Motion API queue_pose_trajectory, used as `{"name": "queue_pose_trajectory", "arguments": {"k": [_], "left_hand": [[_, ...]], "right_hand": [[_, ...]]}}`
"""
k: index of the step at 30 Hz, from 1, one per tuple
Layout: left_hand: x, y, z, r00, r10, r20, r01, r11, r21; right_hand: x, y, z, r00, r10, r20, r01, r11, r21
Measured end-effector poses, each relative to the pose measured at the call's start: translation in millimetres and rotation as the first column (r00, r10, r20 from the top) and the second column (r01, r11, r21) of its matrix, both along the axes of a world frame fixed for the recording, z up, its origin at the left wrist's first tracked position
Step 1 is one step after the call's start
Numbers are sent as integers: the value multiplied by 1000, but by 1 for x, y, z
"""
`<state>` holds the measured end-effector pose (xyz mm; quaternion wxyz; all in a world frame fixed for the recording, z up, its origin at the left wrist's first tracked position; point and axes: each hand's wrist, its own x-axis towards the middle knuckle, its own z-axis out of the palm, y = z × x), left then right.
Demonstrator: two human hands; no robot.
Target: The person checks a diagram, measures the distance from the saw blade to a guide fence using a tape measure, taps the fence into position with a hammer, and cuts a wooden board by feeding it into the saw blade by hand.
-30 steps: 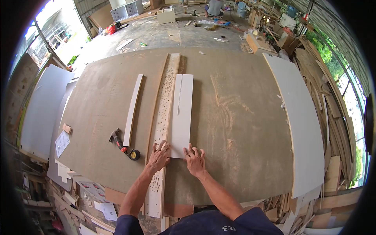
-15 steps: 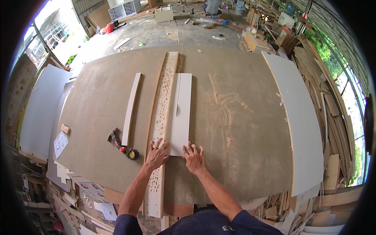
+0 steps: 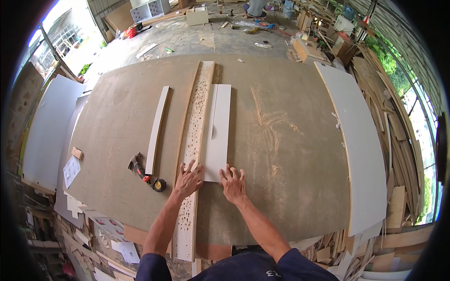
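Observation:
A white narrow board (image 3: pixel 218 154) lies flat on the worktable against the right side of a long strip full of drilled holes (image 3: pixel 198 96). A thin dark line runs along its far part, ending near a small curved mark. My left hand (image 3: pixel 189 181) rests on the drilled strip, fingers spread, its thumb side at the board's near left corner. At the near right corner, my right hand (image 3: pixel 233 185) touches the board with fingers apart. Neither hand is wrapped around it. A slim white strip (image 3: pixel 157 131) lies apart on the left, beyond a claw hammer (image 3: pixel 138 167) and a tape measure (image 3: pixel 160 185).
Sawdust (image 3: pixel 267 122) streaks the brown worktable (image 3: pixel 304 187). A large white panel (image 3: pixel 358 154) lies along its right edge; another white panel (image 3: pixel 49 136) stands left. Paper (image 3: pixel 71 171) and a small wood block (image 3: pixel 77 153) sit at the left edge. Offcuts (image 3: pixel 398 136) pile up right. A person (image 3: pixel 256 8) crouches far back.
The white board has slid slightly away from me along the drilled strip, and both hands have moved forward with it. The hammer, tape measure and slim strip stay put.

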<state>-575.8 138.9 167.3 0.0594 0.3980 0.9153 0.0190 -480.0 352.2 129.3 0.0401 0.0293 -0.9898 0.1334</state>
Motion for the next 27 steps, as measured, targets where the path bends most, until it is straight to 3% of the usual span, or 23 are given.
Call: {"name": "queue_pose_trajectory", "arguments": {"k": [27], "left_hand": [[-47, 18, -2, 1000, -12, 1, 12, 999, -30]], "right_hand": [[-47, 14, 2, 999, -44, 22, 44, 999, 23]]}}
